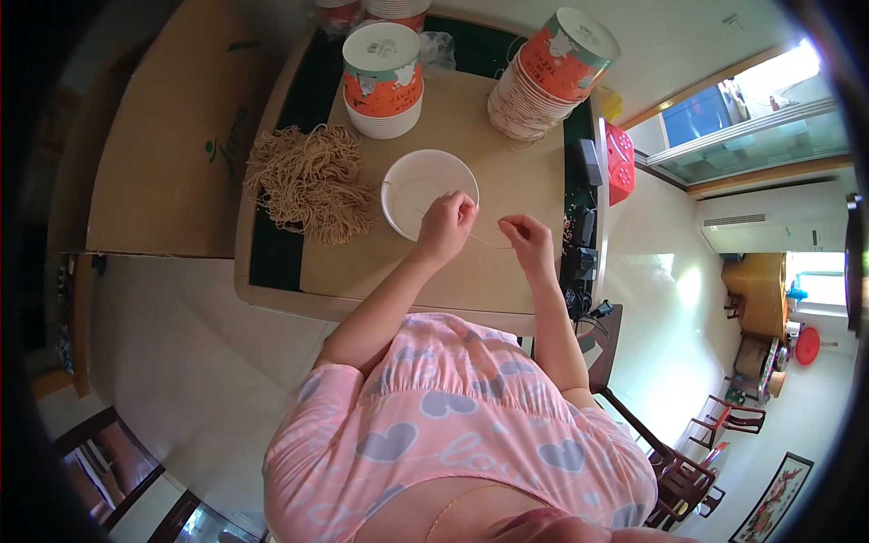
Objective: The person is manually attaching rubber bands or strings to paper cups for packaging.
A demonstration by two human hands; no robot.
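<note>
A white paper bucket (398,226) stands before me on the table with its mouth facing up. My left hand (445,228) is closed at the bucket's near right rim, its fingers pinched at the cord there. A thin beige cord (489,243) runs from that spot toward my right hand (528,242). The fingers of my right hand are pinched together on the cord, a little right of the bucket. To the left lies a loose heap of beige cords (308,181). Inside the bucket a bit of cord shows faintly; the rest is hidden by my left hand.
Behind the bucket stands an upside-down stack of orange and green paper buckets (383,86). A taller stack (543,81) with cords around it leans at the back right. Black adapters (586,226) line the table's right edge. A large cardboard box (172,145) is at the left.
</note>
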